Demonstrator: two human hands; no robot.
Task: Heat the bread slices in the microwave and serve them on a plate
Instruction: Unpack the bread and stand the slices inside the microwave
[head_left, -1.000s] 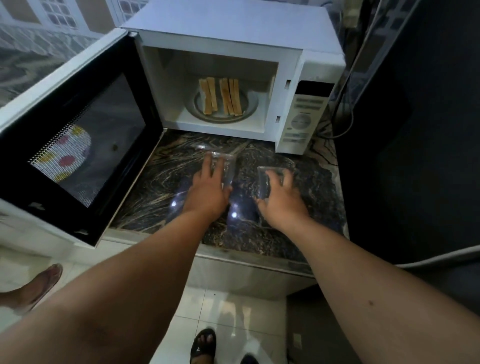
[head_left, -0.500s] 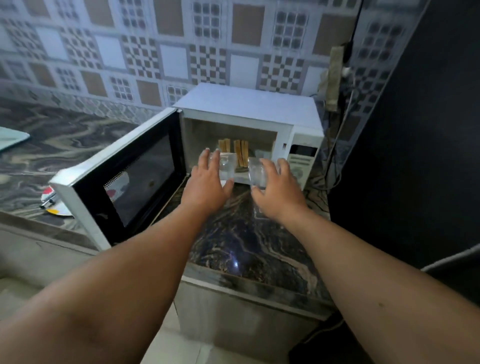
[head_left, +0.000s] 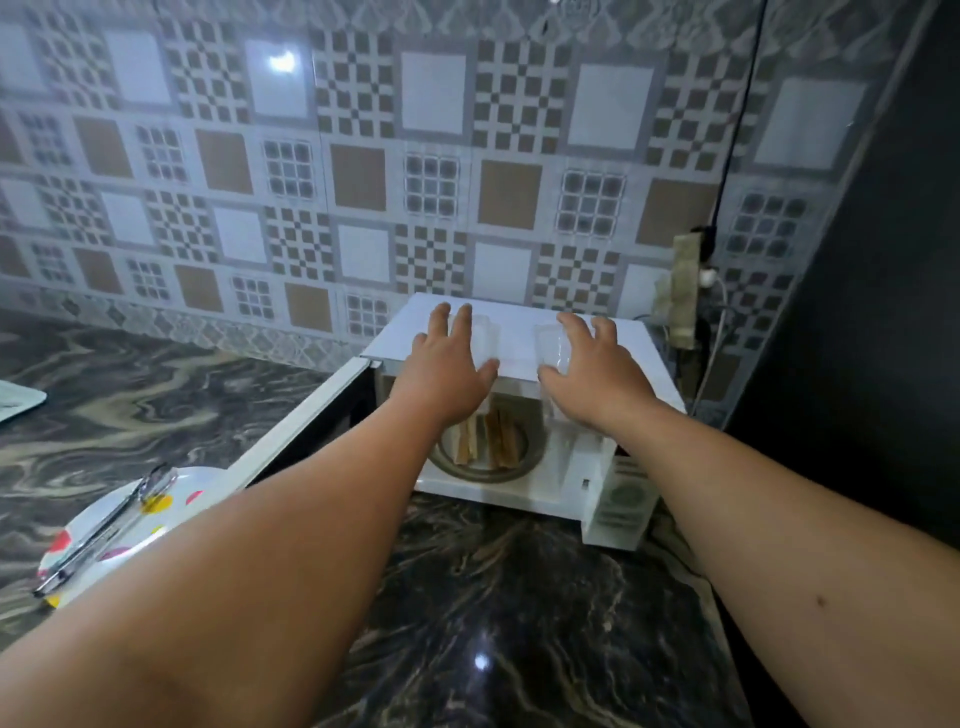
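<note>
A: From the head camera, where do the toasted brown bread slices (head_left: 488, 441) sit?

B: They stand on edge on the round glass turntable (head_left: 524, 457) inside the white microwave oven (head_left: 519, 338), whose door (head_left: 296, 431) is swung open to the left. Their long axes run front to back, towards the person.

A: And the hands?

B: Both are above the oven roof, so the slices lie below and nearer than either grip. The left hand (head_left: 447, 374) is spread over a small clear plastic cup (head_left: 480, 338), fingers nearly straight along it and the thumb pressing its side. The right hand (head_left: 587, 374) curls its fingers round a second small clear plastic cup (head_left: 556, 348).

A: Are the cups resting on the roof?

B: Hard to say; they are transparent and blurred, so they may be touching the top or just over it.

A: Which hand is nearer the bread?

B: The left wrist passes directly over the slices, so that hand seems the nearer one. Either would have to let go of its cup and come down into the cavity first.

A: And the serving plate?

B: A white round plate with coloured dots (head_left: 93, 530) lies on the dark marbled desk (head_left: 519, 623) to the left of the door, well apart from the oven mouth, with metal tongs (head_left: 104, 525) lying across it.
</note>
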